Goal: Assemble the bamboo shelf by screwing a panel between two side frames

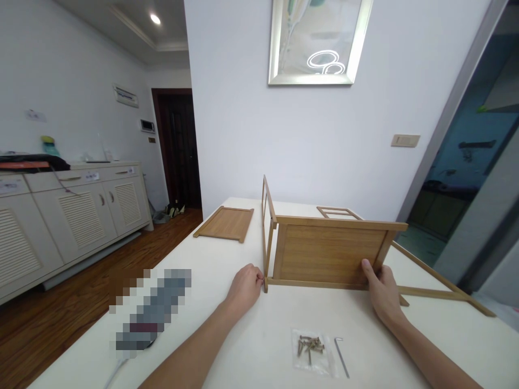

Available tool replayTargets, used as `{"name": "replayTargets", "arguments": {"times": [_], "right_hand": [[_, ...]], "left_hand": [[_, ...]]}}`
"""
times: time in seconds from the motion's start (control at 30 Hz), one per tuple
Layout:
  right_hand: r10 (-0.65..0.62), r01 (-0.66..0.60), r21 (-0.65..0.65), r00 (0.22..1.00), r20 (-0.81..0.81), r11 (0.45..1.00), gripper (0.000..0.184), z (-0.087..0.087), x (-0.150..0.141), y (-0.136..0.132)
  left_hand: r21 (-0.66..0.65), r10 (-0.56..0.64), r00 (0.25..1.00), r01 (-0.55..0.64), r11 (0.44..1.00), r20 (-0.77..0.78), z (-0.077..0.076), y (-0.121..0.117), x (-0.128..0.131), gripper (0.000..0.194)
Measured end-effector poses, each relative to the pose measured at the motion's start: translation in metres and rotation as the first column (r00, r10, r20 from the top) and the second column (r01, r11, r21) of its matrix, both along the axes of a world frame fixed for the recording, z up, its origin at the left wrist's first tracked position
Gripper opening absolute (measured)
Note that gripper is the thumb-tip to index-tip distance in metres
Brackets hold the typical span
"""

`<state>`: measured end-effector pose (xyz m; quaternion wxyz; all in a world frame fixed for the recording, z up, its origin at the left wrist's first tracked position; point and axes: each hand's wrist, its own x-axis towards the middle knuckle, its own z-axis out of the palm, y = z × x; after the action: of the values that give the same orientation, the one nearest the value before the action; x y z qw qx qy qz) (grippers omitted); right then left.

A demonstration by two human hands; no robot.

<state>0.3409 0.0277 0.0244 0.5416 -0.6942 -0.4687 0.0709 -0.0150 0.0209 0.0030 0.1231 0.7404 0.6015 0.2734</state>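
Left hand (247,285), fingers pinched together, rests beside an upright frame (270,201); right hand (383,294) clamps the panel (324,254). White counter (223,256) spreads leftward to its edge.

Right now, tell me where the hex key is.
In the head view, the hex key lies on the white table at the lower right of centre, just right of the bag of screws.

Single head view from close above the white table (259,335), forward and down toward the pale wall (316,140)
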Motion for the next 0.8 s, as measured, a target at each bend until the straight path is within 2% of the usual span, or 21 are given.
{"name": "replayTargets", "arguments": {"times": [0.2, 0.4, 0.57, 0.8], "right_hand": [[0.005, -0.005, -0.004, 1.000, -0.015, 1.000, 0.054, 0.0015, -0.0009, -0.0017], [0.005, -0.005, -0.002, 1.000, -0.020, 1.000, 0.054, 0.0022, -0.0019, -0.0029], [-0.007, 0.007, -0.013, 1.000, 0.001, 1.000, 0.053, 0.0028, -0.0028, -0.0034], [-0.009, 0.009, -0.009, 1.000, 0.000, 1.000, 0.055, 0.0008, -0.0011, -0.0015]], "left_hand": [[-0.011, 0.013, 1.000, -0.013, 1.000, 0.009, 0.0007, -0.0008, 0.0008, 0.023], [0.004, -0.064, 0.997, 0.064, 0.998, -0.032, 0.0044, -0.0044, -0.0020, 0.031], [-0.024, -0.002, 1.000, 0.002, 1.000, 0.002, 0.0012, -0.0008, -0.0003, 0.022], [-0.020, 0.022, 1.000, -0.022, 1.000, 0.018, -0.0003, 0.0000, -0.0005, 0.025]]}}
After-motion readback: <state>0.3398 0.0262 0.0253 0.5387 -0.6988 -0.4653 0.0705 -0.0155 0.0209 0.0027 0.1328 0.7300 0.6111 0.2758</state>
